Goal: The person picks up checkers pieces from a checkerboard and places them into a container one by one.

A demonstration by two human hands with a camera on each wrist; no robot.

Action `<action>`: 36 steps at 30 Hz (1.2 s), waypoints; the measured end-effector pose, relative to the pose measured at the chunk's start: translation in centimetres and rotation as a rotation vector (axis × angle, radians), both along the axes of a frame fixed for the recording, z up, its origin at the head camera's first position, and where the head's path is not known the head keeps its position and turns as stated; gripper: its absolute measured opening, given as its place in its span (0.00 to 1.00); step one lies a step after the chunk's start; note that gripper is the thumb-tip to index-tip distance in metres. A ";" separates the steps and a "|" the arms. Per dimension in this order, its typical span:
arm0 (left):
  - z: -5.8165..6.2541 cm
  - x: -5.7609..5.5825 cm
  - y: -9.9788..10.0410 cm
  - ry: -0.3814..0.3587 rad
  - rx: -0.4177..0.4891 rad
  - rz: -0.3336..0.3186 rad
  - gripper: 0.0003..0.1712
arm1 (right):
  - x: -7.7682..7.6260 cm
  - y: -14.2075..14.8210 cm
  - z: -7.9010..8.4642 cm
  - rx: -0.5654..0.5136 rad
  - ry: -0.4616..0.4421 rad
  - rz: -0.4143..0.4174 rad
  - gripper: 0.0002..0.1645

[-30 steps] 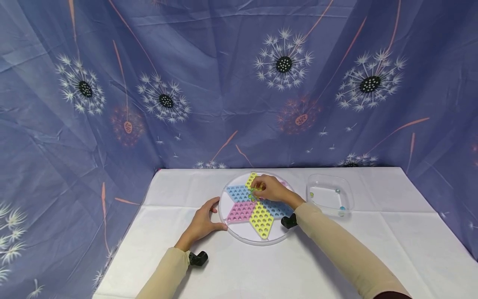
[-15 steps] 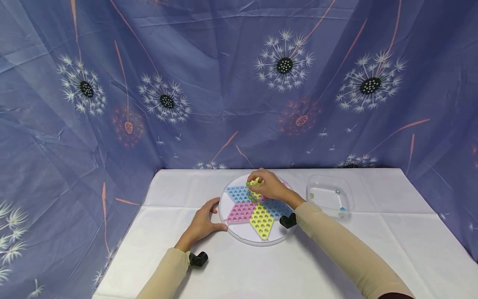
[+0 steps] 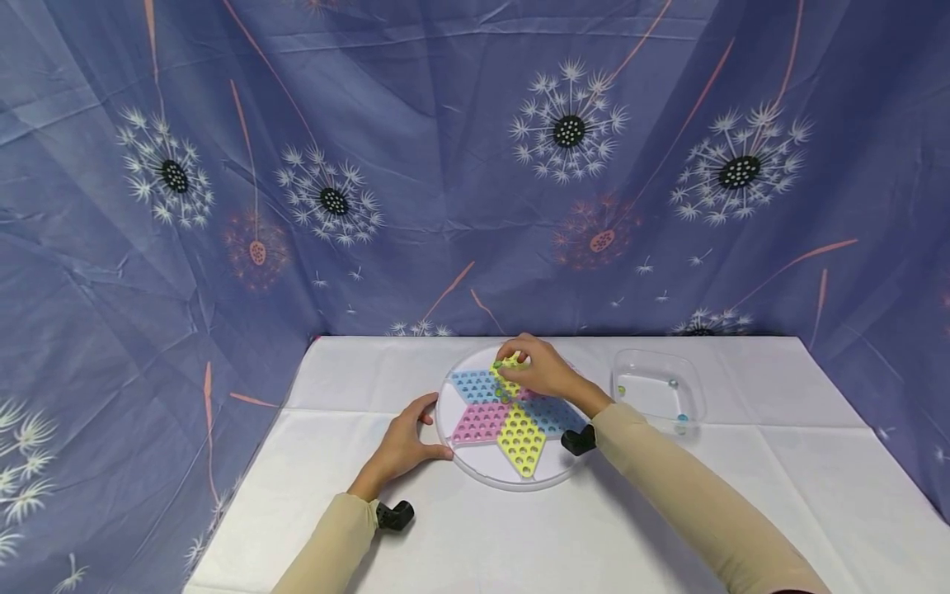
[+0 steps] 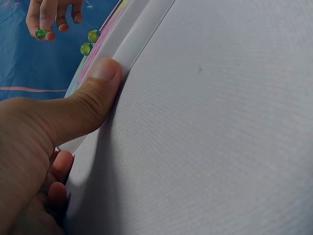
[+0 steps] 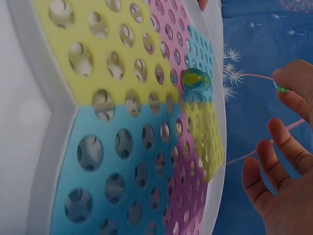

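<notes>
A round white Chinese checkers board (image 3: 482, 464) with a star of yellow, pink and blue hole fields lies on the table. At its left rim, my left hand (image 3: 404, 437) rests with thumb and index finger spread; the thumb (image 4: 95, 93) touches the rim in the left wrist view. My right hand (image 3: 547, 371) hovers over the board's far yellow point, pinching a green marble (image 4: 40, 33) between thumb and index finger. Its other fingers (image 5: 276, 164) are loosely bent. Two yellow-green marbles (image 4: 93, 35) sit near the star's centre.
Right of the board stands a clear plastic container (image 3: 656, 353) with several marbles, including a blue one (image 3: 682, 419). White cloth (image 3: 475, 536) covers the table. A blue dandelion-print curtain (image 3: 445, 165) hangs behind and at the sides.
My right hand has shifted from the marbles near the board's centre slightly back toward the far yellow point, carrying the green marble. The left hand stays at the rim.
</notes>
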State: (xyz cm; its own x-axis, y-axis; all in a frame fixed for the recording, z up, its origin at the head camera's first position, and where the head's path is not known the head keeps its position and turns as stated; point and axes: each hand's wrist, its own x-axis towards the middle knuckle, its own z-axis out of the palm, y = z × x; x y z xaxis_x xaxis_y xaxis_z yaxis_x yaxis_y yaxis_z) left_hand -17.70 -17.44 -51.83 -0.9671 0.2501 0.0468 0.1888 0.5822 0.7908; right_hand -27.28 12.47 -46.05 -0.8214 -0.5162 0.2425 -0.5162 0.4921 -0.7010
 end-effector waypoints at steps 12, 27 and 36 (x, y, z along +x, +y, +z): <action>0.0 0.1 0.1 -0.004 0.007 0.005 0.63 | 0.9 3.5 1.7 0.005 0.000 -0.079 0.10; 0.1 -0.2 0.2 -0.002 -0.010 0.005 0.63 | 2.6 10.7 2.7 0.047 0.000 -0.212 0.10; 0.0 -0.1 0.0 -0.010 -0.003 0.011 0.63 | 3.8 15.2 2.5 0.087 0.031 -0.292 0.11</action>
